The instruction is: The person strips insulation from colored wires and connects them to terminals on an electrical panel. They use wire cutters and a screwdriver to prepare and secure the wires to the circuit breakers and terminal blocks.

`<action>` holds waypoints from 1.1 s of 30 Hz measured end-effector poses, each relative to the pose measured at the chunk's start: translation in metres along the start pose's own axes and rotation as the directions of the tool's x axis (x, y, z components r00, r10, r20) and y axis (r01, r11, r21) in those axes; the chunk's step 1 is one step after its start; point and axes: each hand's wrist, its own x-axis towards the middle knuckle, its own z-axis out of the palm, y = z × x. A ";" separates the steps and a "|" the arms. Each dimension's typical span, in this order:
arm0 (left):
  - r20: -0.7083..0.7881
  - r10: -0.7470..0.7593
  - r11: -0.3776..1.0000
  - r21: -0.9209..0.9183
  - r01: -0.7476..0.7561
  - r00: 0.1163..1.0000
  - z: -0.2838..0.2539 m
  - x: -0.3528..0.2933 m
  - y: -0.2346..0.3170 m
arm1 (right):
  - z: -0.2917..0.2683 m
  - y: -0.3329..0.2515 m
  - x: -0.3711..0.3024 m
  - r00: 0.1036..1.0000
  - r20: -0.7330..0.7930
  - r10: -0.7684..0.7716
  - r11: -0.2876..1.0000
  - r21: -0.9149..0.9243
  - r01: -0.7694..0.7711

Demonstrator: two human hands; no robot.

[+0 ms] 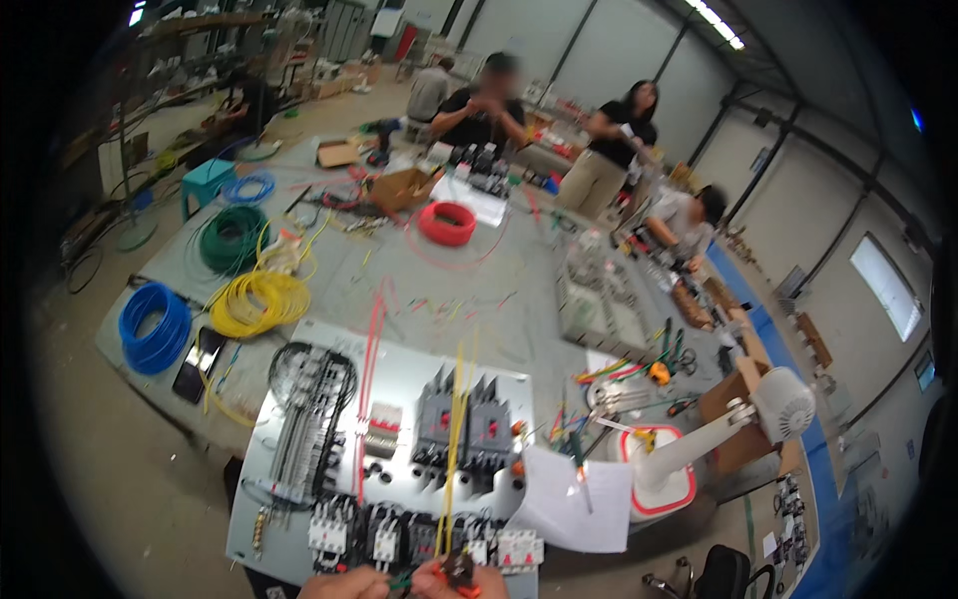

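Note:
At the lower edge, my left hand (344, 585) is closed, its fingertips pinching a small thing; a bit of green shows between the hands, too small to name. Close by on its right, my right hand (487, 582) is closed around a dark hand tool with orange parts (459, 571); its exact kind is hard to make out. Yellow wires (454, 449) rise from beside that tool across the mounting plate (344, 344). Just beyond my hands is a row of contactors (384, 539). Farther up the plate sit two dark circuit breakers (464, 424) and a smaller white breaker (384, 424).
Blue (155, 327), yellow (257, 302), green (232, 240) and red wire coils (446, 223) lie on the table. Right of the plate are paper sheets (574, 499), a white fan (669, 464) and scattered hand tools (674, 349). Several people are around the table's far side.

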 end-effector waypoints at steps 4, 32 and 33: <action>-0.025 -0.055 0.998 -0.006 0.055 0.998 0.003 -0.009 0.000 | 0.010 -0.008 -0.007 1.000 -0.008 0.016 0.999 -0.030 -0.016; 0.171 -0.079 0.953 -0.276 0.125 0.982 -0.011 0.011 -0.003 | -0.011 -0.043 0.029 0.818 0.205 -0.537 0.549 -0.652 0.524; 0.171 -0.083 0.955 -0.269 0.128 0.982 -0.012 0.012 -0.001 | -0.012 -0.042 0.029 0.820 0.206 -0.534 0.554 -0.648 0.523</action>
